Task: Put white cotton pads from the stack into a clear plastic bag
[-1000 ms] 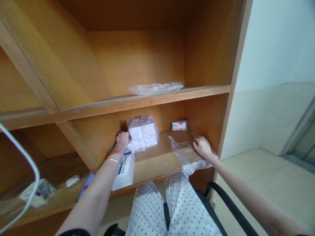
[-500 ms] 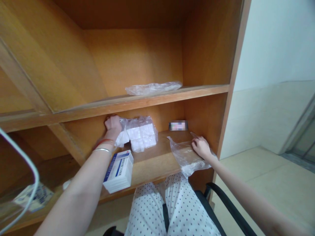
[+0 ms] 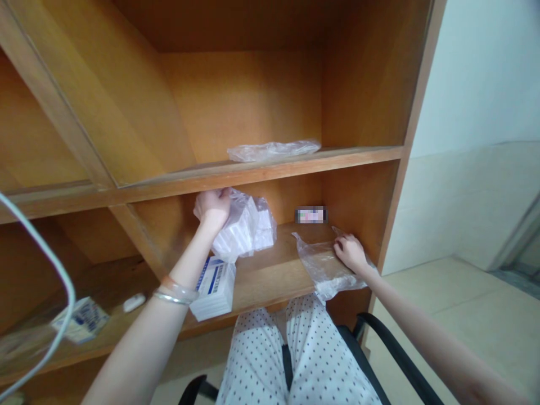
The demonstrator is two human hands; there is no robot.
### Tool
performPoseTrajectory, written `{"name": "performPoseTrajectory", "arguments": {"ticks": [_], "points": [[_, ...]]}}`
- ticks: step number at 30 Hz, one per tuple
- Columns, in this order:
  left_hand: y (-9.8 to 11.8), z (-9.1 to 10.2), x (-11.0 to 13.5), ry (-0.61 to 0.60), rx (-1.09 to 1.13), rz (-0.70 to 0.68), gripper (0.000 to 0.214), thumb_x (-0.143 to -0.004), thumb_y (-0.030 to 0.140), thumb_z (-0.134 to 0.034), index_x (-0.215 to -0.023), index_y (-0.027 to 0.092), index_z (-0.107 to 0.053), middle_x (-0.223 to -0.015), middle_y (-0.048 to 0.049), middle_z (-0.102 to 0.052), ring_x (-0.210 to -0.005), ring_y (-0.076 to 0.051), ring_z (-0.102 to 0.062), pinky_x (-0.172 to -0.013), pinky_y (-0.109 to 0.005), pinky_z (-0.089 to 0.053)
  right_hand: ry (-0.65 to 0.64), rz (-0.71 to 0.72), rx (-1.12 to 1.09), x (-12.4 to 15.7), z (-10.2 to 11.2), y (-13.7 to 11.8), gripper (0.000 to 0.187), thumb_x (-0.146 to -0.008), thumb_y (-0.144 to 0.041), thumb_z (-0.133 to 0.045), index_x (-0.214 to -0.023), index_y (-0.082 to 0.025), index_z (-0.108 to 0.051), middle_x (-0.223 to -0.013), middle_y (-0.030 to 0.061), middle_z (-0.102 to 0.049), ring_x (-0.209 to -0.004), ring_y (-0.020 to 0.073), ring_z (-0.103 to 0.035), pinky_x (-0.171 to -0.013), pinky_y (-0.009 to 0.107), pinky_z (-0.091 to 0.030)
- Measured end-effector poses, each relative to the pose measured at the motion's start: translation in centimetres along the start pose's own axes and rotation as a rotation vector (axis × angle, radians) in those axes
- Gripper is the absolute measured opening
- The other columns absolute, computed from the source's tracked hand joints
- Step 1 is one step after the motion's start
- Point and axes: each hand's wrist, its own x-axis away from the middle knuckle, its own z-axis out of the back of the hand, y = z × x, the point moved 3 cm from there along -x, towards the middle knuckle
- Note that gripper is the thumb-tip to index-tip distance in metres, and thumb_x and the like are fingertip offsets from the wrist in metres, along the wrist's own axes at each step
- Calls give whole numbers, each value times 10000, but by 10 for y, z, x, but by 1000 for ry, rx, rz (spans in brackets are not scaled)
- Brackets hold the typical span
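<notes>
Wrapped bundle [image 3: 248,228] raised; plastic bag [image 3: 321,264] lying flat.
Your left hand [image 3: 214,205] has its fingers clamped on the wrapped bundle of white boxes, tilted off the lower shelf [image 3: 270,275] and not yet set down. Your right hand [image 3: 350,253] rests open-fingered on the plastic bag.

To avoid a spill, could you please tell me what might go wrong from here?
The wrapped bundle, gripped at one end by the left hand, sits tilted and might slip from its loose wrap. The blue-and-white box lies at the front of the shelf; a forearm nudge could drop it.
</notes>
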Motion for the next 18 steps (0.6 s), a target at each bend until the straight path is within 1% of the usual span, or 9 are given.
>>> {"name": "performPoseTrajectory", "arguments": {"ticks": [3, 6, 9, 11, 14, 15, 16, 17, 18], "points": [[12, 0, 20, -112, 141, -67, 354, -845, 471, -491, -994, 203, -668, -967, -30, -668, -924, -232, -613, -784, -326, -442, 1, 0, -11, 1, 2, 0, 240, -865, -206, -411, -890, -158, -645, -950, 102, -651, -891, 216, -540, -833, 306, -359], [18, -7, 48, -176, 172, -94, 300, -842, 427, -516, -962, 204, -676, -936, -27, -680, -911, -221, -622, -727, -284, -434, -7, 3, -28, 1, 2, 1, 241, -863, -207, -417, -899, -155, -649, -945, 99, -660, -883, 217, -547, -835, 311, -358], [14, -24, 80, -219, 87, -97, 278, -844, 398, -507, -967, 218, -680, -966, -61, -695, -928, -265, -624, -698, -309, -424, -5, -14, -63, -2, 6, 0, 237, -852, -211, -437, -891, -152, -664, -916, 95, -672, -882, 228, -558, -831, 331, -360], [8, -40, 100, -270, 61, -114, 276, -862, 385, -471, -939, 225, -683, -971, -81, -701, -923, -276, -629, -683, -315, -420, 33, -51, -126, -7, 15, -7, 232, -840, -222, -459, -886, -150, -675, -930, 98, -678, -895, 240, -564, -832, 347, -365], [-1, -64, 120, -341, 42, -117, 280, -868, 377, -454, -924, 234, -688, -939, -89, -712, -880, -267, -646, -653, -304, -418, 111, -95, -327, -14, 40, -34, 235, -842, -240, -468, -894, -152, -679, -932, 93, -684, -895, 233, -577, -836, 348, -388], [-3, -69, 124, -357, 34, -128, 278, -870, 364, -448, -918, 234, -689, -941, -89, -712, -875, -262, -649, -650, -300, -419, 108, -66, -414, -16, 49, -48, 238, -848, -246, -462, -907, -157, -675, -934, 86, -683, -902, 224, -580, -839, 340, -397], [-3, -73, 127, -363, 35, -155, 281, -874, 357, -441, -920, 232, -689, -953, -86, -710, -875, -255, -650, -655, -296, -423, 79, -14, -498, -16, 57, -65, 241, -856, -251, -454, -920, -165, -670, -957, 80, -680, -924, 215, -582, -850, 332, -403], [-3, -74, 129, -360, 44, -191, 288, -880, 358, -432, -934, 229, -684, -964, -83, -707, -876, -246, -650, -665, -293, -427, 15, 47, -572, -15, 64, -83, 238, -859, -258, -453, -924, -173, -666, -968, 73, -677, -923, 205, -588, -844, 322, -414], [-3, -74, 129, -352, 62, -232, 301, -886, 371, -423, -970, 225, -672, -960, -81, -705, -869, -236, -650, -677, -290, -433, -79, 120, -627, -13, 69, -101, 230, -860, -264, -457, -922, -182, -663, -964, 63, -675, -909, 195, -596, -829, 311, -426]]}}
